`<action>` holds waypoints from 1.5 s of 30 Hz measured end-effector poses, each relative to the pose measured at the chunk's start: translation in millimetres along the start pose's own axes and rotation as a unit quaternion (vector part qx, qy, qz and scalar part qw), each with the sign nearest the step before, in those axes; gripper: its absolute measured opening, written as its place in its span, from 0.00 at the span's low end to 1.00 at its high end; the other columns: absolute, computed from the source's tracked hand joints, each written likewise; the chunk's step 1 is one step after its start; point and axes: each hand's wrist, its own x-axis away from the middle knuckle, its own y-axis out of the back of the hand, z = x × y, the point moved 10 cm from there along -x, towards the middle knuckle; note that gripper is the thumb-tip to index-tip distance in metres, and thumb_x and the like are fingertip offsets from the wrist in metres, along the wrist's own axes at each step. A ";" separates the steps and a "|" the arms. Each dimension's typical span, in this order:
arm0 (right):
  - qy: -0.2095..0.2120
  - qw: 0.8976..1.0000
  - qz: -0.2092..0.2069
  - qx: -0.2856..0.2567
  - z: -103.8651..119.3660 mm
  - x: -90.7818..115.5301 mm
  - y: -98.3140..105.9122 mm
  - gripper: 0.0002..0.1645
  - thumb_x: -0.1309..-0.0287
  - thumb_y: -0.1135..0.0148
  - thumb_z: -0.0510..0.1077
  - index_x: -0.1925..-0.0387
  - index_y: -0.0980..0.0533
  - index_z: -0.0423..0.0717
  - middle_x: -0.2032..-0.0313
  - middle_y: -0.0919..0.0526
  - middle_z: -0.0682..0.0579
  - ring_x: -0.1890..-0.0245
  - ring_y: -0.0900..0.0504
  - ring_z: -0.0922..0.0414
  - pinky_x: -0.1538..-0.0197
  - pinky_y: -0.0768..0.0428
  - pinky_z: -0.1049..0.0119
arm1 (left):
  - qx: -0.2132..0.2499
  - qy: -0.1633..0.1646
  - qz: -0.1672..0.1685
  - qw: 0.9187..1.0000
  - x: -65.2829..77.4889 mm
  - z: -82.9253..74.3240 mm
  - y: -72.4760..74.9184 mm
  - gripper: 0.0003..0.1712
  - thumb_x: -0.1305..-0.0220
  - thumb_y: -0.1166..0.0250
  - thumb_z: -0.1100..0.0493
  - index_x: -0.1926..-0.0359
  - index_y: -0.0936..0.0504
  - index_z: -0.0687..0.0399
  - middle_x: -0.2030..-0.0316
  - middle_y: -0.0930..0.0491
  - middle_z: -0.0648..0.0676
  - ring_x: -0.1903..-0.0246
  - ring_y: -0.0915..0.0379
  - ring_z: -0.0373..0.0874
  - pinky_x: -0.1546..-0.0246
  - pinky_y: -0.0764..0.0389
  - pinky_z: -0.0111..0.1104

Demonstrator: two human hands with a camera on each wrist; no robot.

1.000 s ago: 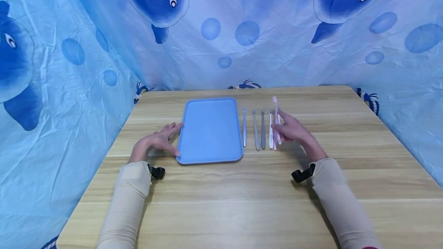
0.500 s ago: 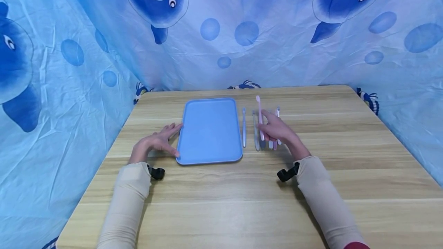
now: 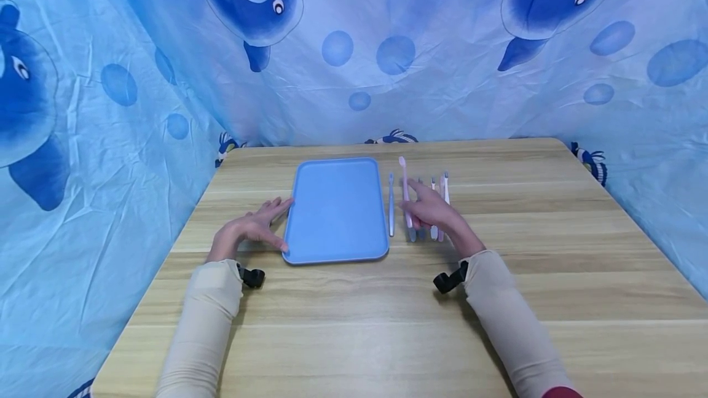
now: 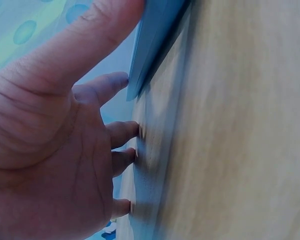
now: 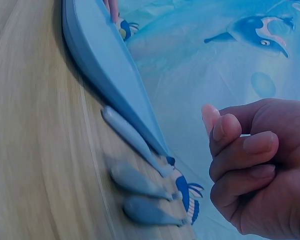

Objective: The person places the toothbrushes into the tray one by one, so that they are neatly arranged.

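My right hand (image 3: 428, 206) pinches a pink toothbrush (image 3: 404, 177) head-up over the row of toothbrushes. In the right wrist view, the pink toothbrush's end (image 5: 209, 117) pokes out past the thumb and curled fingers. A blue toothbrush (image 3: 391, 214) lies between this hand and the blue tray (image 3: 337, 210). Grey, white and pink toothbrushes, among them a white one (image 3: 434, 232), lie under or just right of the hand, partly covered. My left hand (image 3: 255, 224) has its fingers spread, with thumb and index finger touching the tray's left edge (image 4: 140, 65).
The wooden table (image 3: 354, 330) carries the tray and the toothbrush row near its far side. A blue dolphin-print cloth (image 3: 442, 97) hangs behind and to the sides. A black wrist camera (image 3: 450, 280) sits on the right wrist.
My right hand has carried the pink toothbrush leftward from the right end of the row toward the tray. The left hand and tray have stayed in place.
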 end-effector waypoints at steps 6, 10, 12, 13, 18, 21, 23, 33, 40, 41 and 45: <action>0.011 1.000 0.007 0.002 10.6 -6.8 -14.0 0.46 0.28 0.47 0.44 0.20 0.60 0.45 0.91 0.28 0.55 0.92 0.34 0.61 0.86 0.36 0.67 | 0.000 0.003 -0.002 1.000 0.3 -1.1 1.4 0.76 0.56 0.20 0.37 0.19 0.62 0.47 0.21 0.72 0.69 0.22 0.81 0.70 0.30 0.70 0.74; 0.014 1.000 0.011 -0.008 15.5 -10.3 -21.4 0.45 0.28 0.47 0.43 0.20 0.58 0.45 0.91 0.28 0.55 0.93 0.35 0.61 0.87 0.37 0.67 | -0.001 0.002 -0.001 1.000 1.2 -2.2 2.0 0.75 0.56 0.20 0.39 0.19 0.62 0.47 0.21 0.72 0.69 0.22 0.81 0.70 0.31 0.70 0.74; 0.011 1.000 0.013 -0.008 16.8 -12.0 -24.6 0.45 0.28 0.47 0.43 0.20 0.59 0.45 0.91 0.28 0.55 0.93 0.35 0.62 0.87 0.37 0.67 | -0.002 0.002 0.001 1.000 2.0 -3.0 2.0 0.75 0.56 0.20 0.38 0.19 0.62 0.47 0.21 0.72 0.69 0.22 0.81 0.70 0.31 0.69 0.75; 0.009 1.000 0.014 -0.008 17.5 -12.6 -26.1 0.46 0.28 0.47 0.44 0.20 0.59 0.46 0.91 0.28 0.55 0.93 0.35 0.62 0.87 0.37 0.67 | -0.001 0.001 0.001 1.000 2.3 -3.2 2.0 0.76 0.56 0.20 0.38 0.19 0.62 0.47 0.21 0.72 0.69 0.23 0.81 0.70 0.31 0.69 0.75; 0.011 1.000 0.014 0.003 22.3 -15.3 -32.8 0.45 0.28 0.46 0.44 0.20 0.58 0.45 0.91 0.27 0.55 0.92 0.34 0.61 0.86 0.36 0.67 | -0.002 0.004 0.002 1.000 1.1 -2.7 1.7 0.76 0.56 0.20 0.38 0.19 0.63 0.48 0.21 0.71 0.69 0.23 0.81 0.70 0.31 0.70 0.75; 0.015 1.000 0.016 0.007 25.8 -16.8 -37.5 0.45 0.28 0.46 0.44 0.20 0.57 0.45 0.91 0.27 0.55 0.92 0.33 0.60 0.85 0.36 0.67 | -0.004 0.007 0.000 1.000 0.3 -1.9 1.6 0.76 0.56 0.20 0.38 0.19 0.62 0.48 0.21 0.71 0.68 0.22 0.81 0.70 0.31 0.70 0.75; 0.015 1.000 0.018 0.009 27.1 -18.1 -41.2 0.45 0.28 0.46 0.45 0.20 0.58 0.44 0.90 0.27 0.54 0.91 0.32 0.59 0.85 0.36 0.67 | -0.004 0.009 0.000 1.000 0.6 -2.1 1.4 0.76 0.56 0.20 0.39 0.19 0.63 0.48 0.21 0.71 0.68 0.22 0.81 0.70 0.31 0.70 0.74; 0.017 1.000 0.021 0.008 34.2 -25.1 -56.3 0.46 0.28 0.45 0.46 0.20 0.58 0.49 0.88 0.25 0.53 0.90 0.29 0.57 0.86 0.32 0.66 | -0.007 0.009 0.000 1.000 2.1 -3.9 1.5 0.76 0.56 0.20 0.39 0.19 0.63 0.47 0.21 0.71 0.68 0.22 0.81 0.70 0.31 0.70 0.74; 0.009 0.999 0.028 -0.013 39.4 -26.7 -68.6 0.46 0.28 0.45 0.46 0.19 0.59 0.51 0.88 0.25 0.53 0.91 0.31 0.59 0.86 0.34 0.67 | -0.002 0.004 -0.001 1.000 3.4 -4.5 1.0 0.77 0.57 0.20 0.36 0.19 0.63 0.46 0.21 0.71 0.68 0.22 0.82 0.70 0.31 0.72 0.74; 0.009 0.999 0.029 -0.014 40.3 -27.0 -70.2 0.46 0.28 0.45 0.46 0.19 0.59 0.51 0.88 0.25 0.53 0.91 0.32 0.59 0.86 0.34 0.67 | -0.002 0.004 -0.001 1.000 3.2 -4.1 1.1 0.77 0.58 0.20 0.36 0.19 0.63 0.46 0.21 0.72 0.68 0.22 0.82 0.69 0.31 0.72 0.74; 0.010 0.999 0.029 -0.014 43.4 -29.1 -76.9 0.46 0.28 0.45 0.46 0.19 0.58 0.52 0.88 0.25 0.53 0.91 0.32 0.59 0.86 0.35 0.68 | -0.001 0.004 -0.002 1.000 3.0 -3.6 1.2 0.77 0.57 0.20 0.36 0.19 0.63 0.47 0.21 0.72 0.68 0.22 0.82 0.70 0.31 0.72 0.74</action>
